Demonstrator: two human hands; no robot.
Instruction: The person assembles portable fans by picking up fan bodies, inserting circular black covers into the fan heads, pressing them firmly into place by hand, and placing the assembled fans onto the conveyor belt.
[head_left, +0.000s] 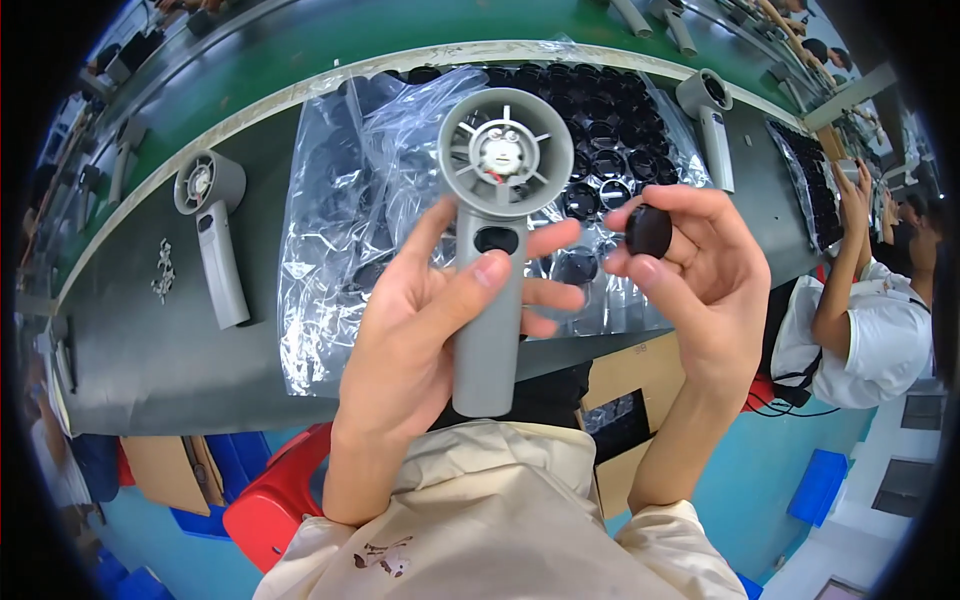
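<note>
My left hand (pixel 420 310) is wrapped round the handle of a grey handheld fan (pixel 487 345), its thumb lying just below a dark oval window. The fan stands upright before me, and its round head shows spokes and a white hub with a bit of red wire. To the right of it, my right hand (pixel 715 270) pinches a round black cap (pixel 649 231) between thumb and fingers, apart from the fan. Behind both hands lies a clear plastic bag (pixel 330 250) over a tray of many round black caps (pixel 600 130).
Another grey fan (pixel 222 260) lies at the left beside small metal parts (pixel 163 270); one more fan (pixel 715 135) lies at the far right. A green conveyor belt (pixel 390 25) runs behind the dark table (pixel 130 350). A co-worker (pixel 870 320) sits at the right. A red stool (pixel 265 510) is below.
</note>
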